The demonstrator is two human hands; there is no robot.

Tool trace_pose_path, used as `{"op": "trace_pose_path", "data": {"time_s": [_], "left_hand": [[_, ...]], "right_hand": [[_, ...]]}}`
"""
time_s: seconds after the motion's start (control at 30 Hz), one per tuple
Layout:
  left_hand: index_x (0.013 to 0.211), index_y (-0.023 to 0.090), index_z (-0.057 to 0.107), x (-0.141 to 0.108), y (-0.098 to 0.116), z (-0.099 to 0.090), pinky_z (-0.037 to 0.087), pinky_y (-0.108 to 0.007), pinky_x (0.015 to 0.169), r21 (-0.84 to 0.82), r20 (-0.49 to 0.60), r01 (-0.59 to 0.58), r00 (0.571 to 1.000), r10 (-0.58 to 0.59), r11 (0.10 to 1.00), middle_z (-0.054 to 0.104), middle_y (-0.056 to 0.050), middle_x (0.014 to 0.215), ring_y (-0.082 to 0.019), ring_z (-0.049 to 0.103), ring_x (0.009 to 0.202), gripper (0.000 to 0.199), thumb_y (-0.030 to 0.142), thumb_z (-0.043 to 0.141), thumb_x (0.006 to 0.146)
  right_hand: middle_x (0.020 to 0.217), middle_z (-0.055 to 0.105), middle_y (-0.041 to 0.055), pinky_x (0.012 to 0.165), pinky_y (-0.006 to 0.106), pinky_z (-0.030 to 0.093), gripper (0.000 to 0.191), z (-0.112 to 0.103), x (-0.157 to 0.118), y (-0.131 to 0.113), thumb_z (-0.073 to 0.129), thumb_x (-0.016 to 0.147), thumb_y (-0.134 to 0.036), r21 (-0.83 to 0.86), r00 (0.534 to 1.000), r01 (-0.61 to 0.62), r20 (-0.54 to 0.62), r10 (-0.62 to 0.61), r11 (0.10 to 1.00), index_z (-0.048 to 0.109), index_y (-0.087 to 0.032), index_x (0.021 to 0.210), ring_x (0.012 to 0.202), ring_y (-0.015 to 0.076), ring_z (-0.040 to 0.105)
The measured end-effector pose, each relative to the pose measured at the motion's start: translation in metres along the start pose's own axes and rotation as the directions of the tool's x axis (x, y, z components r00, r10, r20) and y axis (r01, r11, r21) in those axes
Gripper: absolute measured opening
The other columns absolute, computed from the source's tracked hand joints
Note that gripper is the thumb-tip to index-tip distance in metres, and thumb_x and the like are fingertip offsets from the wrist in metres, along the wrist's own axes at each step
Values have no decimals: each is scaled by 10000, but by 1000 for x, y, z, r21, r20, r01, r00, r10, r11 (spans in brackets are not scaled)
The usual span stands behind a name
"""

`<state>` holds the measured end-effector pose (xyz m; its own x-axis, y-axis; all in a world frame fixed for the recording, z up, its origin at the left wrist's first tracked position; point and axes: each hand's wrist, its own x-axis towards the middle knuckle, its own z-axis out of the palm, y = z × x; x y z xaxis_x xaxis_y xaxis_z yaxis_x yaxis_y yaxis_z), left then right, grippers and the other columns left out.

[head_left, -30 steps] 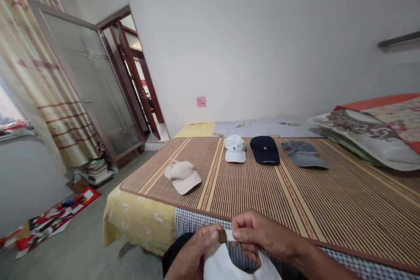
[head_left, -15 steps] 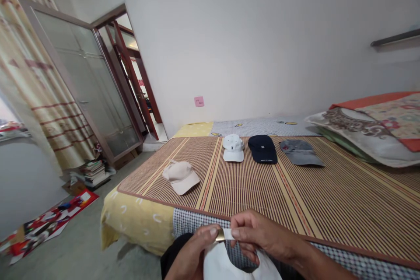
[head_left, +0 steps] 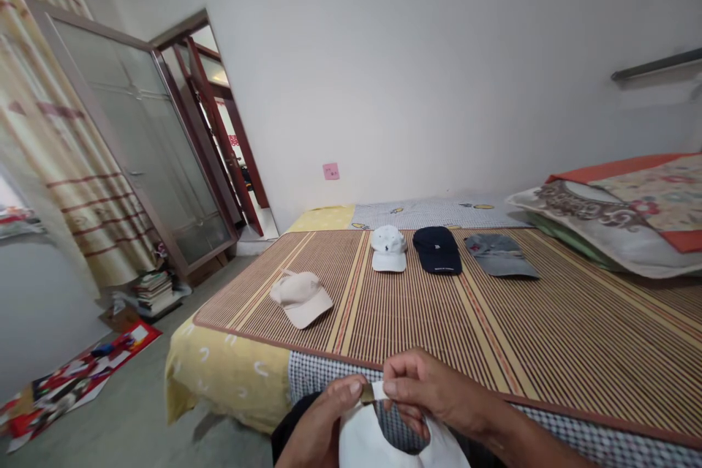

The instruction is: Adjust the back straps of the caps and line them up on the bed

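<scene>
Close to me, in front of the bed's near edge, is a white cap [head_left: 362, 442] with its back opening and strap facing up. The thumb and fingers of my left hand [head_left: 329, 413] pinch the strap at its brass-coloured buckle [head_left: 368, 393]. Just right of the buckle, my right hand [head_left: 420, 387] is closed on the white strap [head_left: 378, 390]. Beyond my hands, a beige cap [head_left: 301, 298] lies on the striped mat [head_left: 384, 322]. Farther back sit a white cap with a small dark logo [head_left: 389, 248], a navy cap [head_left: 437, 250] and a grey cap [head_left: 502, 254], in a row.
Pillows [head_left: 614, 223] are stacked at the bed's right end. A glass-paned door [head_left: 131, 124] stands ajar at the left, beside a patterned curtain [head_left: 82, 161]. Books [head_left: 155, 289] and red printed sheets [head_left: 93, 369] are on the floor. A pink note [head_left: 331, 171] is on the wall.
Both hands keep their grip on the strap and buckle, almost unmoved. The view has shifted very slightly.
</scene>
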<state>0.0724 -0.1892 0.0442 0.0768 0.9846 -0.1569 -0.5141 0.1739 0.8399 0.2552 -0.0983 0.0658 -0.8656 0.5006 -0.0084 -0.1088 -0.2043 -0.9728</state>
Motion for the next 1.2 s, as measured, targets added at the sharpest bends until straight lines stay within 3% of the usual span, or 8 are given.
{"op": "trace_pose_path", "data": {"time_s": [0.3, 0.43, 0.57, 0.73, 0.93, 1.1, 1.2], "left_hand": [[750, 129, 713, 8, 2, 6, 373, -277, 654, 0, -12, 34, 999, -34, 999, 698, -34, 711, -134, 565, 653, 374, 430, 919, 661], [719, 135, 700, 17, -2, 10, 335, -267, 622, 39, 64, 24, 998, -26, 999, 626, 3, 643, -107, 497, 589, 363, 437, 900, 693], [781, 127, 729, 27, -6, 14, 362, -276, 646, 80, 143, 17, 989, -28, 997, 653, -29, 684, -124, 521, 604, 351, 460, 842, 771], [807, 138, 721, 30, -8, 16, 382, -279, 686, 117, 156, -7, 988, -11, 993, 629, -19, 693, -125, 496, 623, 332, 463, 788, 824], [796, 134, 695, 30, -5, 19, 334, -252, 633, 169, 203, 1, 979, -36, 986, 591, -5, 708, -105, 445, 628, 320, 443, 762, 842], [832, 129, 693, 32, -4, 20, 340, -248, 635, 186, 177, 7, 983, -41, 982, 602, -13, 745, -108, 474, 658, 335, 453, 777, 826], [848, 165, 632, 31, -2, 23, 299, -241, 592, 170, 156, -18, 988, -9, 985, 524, 32, 723, -94, 425, 630, 314, 423, 805, 803]], "right_hand": [[499, 487, -92, 407, 173, 371, 431, -5, -7, 3, 829, 768, -514, 124, 999, 30, -18, -28, 992, 590, -161, 703, 405, 49, 457], [507, 499, -91, 414, 169, 362, 452, -11, -14, 2, 818, 770, -545, 41, 998, 26, -53, -23, 999, 573, -171, 707, 419, 53, 468], [503, 491, -97, 420, 174, 346, 466, -16, -19, 1, 813, 771, -567, 3, 995, 43, -92, -43, 999, 562, -179, 710, 426, 54, 458], [496, 493, -94, 421, 187, 321, 454, -21, -22, 3, 808, 781, -558, 36, 991, 57, -124, -52, 998, 563, -180, 722, 421, 55, 441], [499, 501, -91, 431, 197, 326, 465, -20, -24, 1, 779, 794, -586, -54, 986, 51, -153, -59, 997, 551, -187, 721, 419, 55, 431], [504, 508, -95, 446, 198, 340, 472, -20, -27, 0, 757, 796, -609, -109, 984, 42, -169, -60, 993, 546, -190, 742, 428, 56, 436], [506, 510, -97, 444, 198, 332, 472, -22, -27, -1, 750, 796, -616, -127, 981, 35, -183, -58, 991, 550, -191, 745, 429, 58, 438]]}}
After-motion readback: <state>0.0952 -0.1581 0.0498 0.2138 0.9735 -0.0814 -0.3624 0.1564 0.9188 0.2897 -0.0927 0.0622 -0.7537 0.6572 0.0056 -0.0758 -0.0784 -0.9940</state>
